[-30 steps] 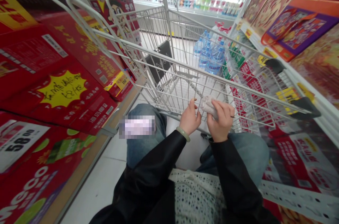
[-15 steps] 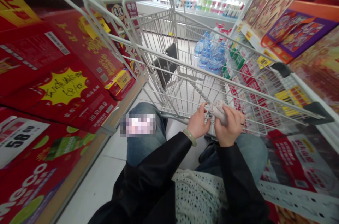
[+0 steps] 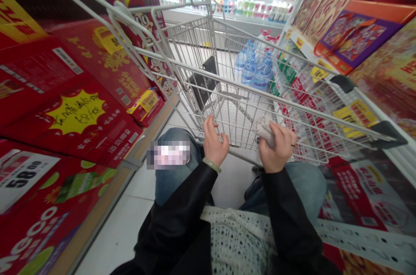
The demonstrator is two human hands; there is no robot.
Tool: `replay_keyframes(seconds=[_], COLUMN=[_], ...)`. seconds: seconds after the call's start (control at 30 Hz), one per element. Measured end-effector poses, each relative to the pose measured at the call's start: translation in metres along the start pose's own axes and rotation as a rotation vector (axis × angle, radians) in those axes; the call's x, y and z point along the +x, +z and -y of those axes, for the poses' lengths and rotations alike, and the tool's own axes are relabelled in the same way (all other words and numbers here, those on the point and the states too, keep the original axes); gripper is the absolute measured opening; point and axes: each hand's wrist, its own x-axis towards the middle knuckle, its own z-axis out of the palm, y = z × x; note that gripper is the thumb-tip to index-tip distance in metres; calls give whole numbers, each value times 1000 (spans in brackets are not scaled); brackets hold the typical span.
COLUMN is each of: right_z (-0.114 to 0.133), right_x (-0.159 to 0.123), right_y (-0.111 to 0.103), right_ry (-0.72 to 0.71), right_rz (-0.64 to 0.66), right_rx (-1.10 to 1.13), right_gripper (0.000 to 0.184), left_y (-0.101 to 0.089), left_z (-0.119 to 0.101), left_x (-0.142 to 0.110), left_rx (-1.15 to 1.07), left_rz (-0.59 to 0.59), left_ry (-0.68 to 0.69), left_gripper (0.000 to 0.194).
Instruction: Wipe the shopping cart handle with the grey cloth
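A tilted wire shopping cart fills the middle of the head view, its lower back rail near my knees. My right hand is closed round a crumpled whitish cloth pressed against the cart's wire side. My left hand, with a pale green bangle at the wrist, has its fingers curled over the cart's lower wires. A black card hangs inside the cart.
Red gift boxes with yellow price tags stack on the left. Shelves of colourful boxes line the right. Packs of water bottles stand on the floor beyond the cart. A chilled shelf runs along the back.
My left hand has moved left, away from the cloth, and taken hold of the cart's wires. My right hand has shifted slightly up with the cloth.
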Motion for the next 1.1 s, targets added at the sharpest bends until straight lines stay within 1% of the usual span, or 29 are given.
replay_keyframes(seconds=[0.07, 0.23, 0.33, 0.43, 0.5, 0.57, 0.67, 0.73, 0.8, 0.87, 0.93, 1.0, 1.03, 1.1], right_z=[-4, -7, -4, -3, -3, -3, -4, -5, -6, -7, -7, -6, -5, -4], right_x=[-4, -22, -12, 9, 17, 13, -6, -14, -9, 7, 24, 32, 30, 17], right_y=[4, 6, 4, 2, 2, 4, 5, 5, 2, -2, -3, -2, 0, 5], right_ry=[0, -14, -4, -16, -20, -20, -46, -49, -41, -48, -63, -63, -62, -63], right_rz=[29, 122, 109, 28, -10, 17, 125, 163, 148, 92, 37, 23, 34, 72], right_rx=[-5, 28, 29, 33, 43, 42, 29, 31, 37, 38, 29, 16, 12, 10], right_gripper=[39, 41, 41, 42, 45, 47, 46, 46, 47, 50, 51, 50, 49, 47], left_y=[-2, -5, -6, -6, -5, -4, -2, -2, -2, -2, -2, -3, -3, -4], left_z=[5, 13, 15, 17, 18, 19, 20, 20, 20, 19, 17, 15, 14, 12], left_x=[4, 13, 15, 14, 12, 11, 10, 10, 9, 7, 6, 6, 5, 5], left_rx=[48, 115, 138, 180, 196, 202, 204, 204, 208, 212, 217, 240, 261, 312], left_rz=[12, 19, 40, 52, 61, 69, 67, 69, 73, 74, 74, 90, 107, 149], left_ry=[-3, 24, 42, 54, 58, 62, 72, 80, 79, 73, 63, 51, 43, 36], left_gripper=[73, 65, 67, 69, 71, 72, 70, 69, 68, 68, 61, 44, 34, 19])
